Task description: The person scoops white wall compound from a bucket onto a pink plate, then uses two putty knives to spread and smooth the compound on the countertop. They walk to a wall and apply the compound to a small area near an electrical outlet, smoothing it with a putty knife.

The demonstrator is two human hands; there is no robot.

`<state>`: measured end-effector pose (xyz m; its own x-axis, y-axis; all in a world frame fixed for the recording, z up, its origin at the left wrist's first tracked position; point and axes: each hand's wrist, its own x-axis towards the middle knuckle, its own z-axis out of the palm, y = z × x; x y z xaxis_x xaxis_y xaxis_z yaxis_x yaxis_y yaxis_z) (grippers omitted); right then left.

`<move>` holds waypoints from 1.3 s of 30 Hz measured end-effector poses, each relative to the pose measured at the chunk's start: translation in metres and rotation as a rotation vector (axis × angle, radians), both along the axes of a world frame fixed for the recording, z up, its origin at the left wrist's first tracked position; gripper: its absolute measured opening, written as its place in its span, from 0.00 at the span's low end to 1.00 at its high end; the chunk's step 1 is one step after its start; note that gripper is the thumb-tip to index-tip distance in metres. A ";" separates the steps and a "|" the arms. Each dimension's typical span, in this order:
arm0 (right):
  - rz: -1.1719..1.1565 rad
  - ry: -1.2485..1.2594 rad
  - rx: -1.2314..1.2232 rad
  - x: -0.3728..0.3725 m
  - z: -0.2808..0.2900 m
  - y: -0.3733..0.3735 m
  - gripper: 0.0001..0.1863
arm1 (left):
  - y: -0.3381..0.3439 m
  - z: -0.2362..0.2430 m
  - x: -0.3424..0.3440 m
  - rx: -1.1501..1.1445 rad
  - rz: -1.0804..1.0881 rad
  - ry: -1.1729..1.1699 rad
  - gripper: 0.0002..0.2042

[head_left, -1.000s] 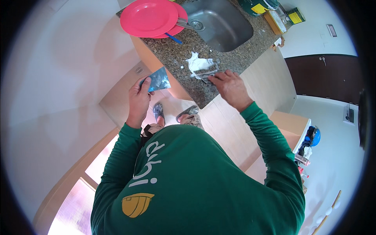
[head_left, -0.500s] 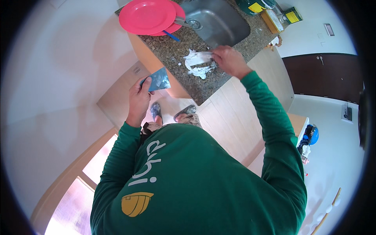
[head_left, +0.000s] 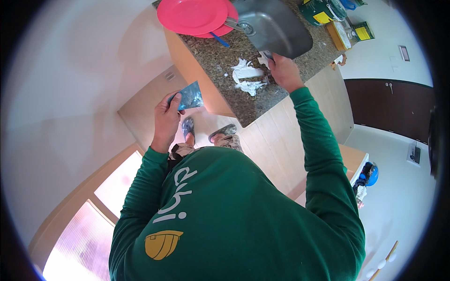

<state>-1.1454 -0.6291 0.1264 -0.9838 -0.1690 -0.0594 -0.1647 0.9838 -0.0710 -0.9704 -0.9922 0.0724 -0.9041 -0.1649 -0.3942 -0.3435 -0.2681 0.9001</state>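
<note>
My left hand [head_left: 165, 119] grips a flat blue-grey scraper plate [head_left: 191, 96] with pale smears, held in the air beside the counter's edge. White paste [head_left: 243, 70] lies spread in an uneven patch on the speckled stone counter [head_left: 213, 61], with a darker strip showing through its middle. Just right of that patch, my right hand [head_left: 286, 72] is closed on a small putty knife [head_left: 265, 58] whose blade carries white paste. The knife's handle is mostly hidden in my fingers.
Pink plates [head_left: 192, 16] with cutlery and a blue-handled utensil [head_left: 220, 40] sit at the counter's left. Behind the paste is a steel sink [head_left: 276, 28]. A dark green bucket [head_left: 318, 11] and a yellow-sided box [head_left: 338, 35] stand at the right. The counter corner [head_left: 243, 122] points toward me.
The counter has shifted rightward in view. My right hand has moved the knife off the paste patch to its upper right, with paste on the blade. My left hand has stayed nearly still.
</note>
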 end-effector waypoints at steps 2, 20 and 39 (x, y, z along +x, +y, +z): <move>0.073 -0.002 -0.025 -0.001 -0.007 -0.015 0.15 | 0.001 -0.002 0.000 -0.012 -0.004 -0.012 0.16; 0.426 0.107 -0.141 0.100 0.008 -0.015 0.27 | 0.008 -0.008 -0.013 -0.042 -0.068 -0.009 0.16; 0.364 0.024 -0.049 0.157 0.011 -0.008 0.28 | 0.020 0.001 -0.030 0.193 -0.203 -0.038 0.17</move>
<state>-0.9883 -0.6367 0.1370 -0.8595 -0.5107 -0.0198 -0.5060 0.8557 -0.1087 -1.0007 -0.9727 0.0737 -0.8949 0.0995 -0.4350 -0.4402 -0.3554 0.8245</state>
